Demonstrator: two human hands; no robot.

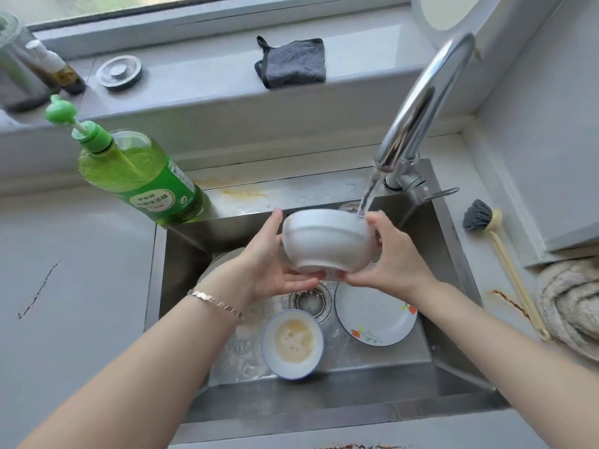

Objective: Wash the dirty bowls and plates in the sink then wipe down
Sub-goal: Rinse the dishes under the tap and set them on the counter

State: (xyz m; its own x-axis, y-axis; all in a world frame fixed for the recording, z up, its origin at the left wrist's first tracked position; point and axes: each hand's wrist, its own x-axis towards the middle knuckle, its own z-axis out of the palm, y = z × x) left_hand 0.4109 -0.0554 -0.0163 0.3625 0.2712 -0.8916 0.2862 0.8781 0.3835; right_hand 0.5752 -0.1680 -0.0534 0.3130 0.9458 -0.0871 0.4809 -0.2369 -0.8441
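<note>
I hold a white bowl (327, 244) over the steel sink (453, 264), tilted with its mouth away from me, under the stream running from the tap (421, 105). My left hand (272, 270) cups its left side and base. My right hand (392, 254) grips its right rim and underside. On the sink floor lie a small blue-rimmed bowl (292, 343) with brownish foamy residue and a flowered white plate (376, 312). Another plate (223, 257) shows partly behind my left hand.
A green dish-soap bottle (139, 176) stands at the sink's back left corner. A grey cloth (293, 63) and a metal drain plug (119, 72) lie on the window ledge. A dish brush (496, 251) and a crumpled towel (570, 306) lie on the right counter.
</note>
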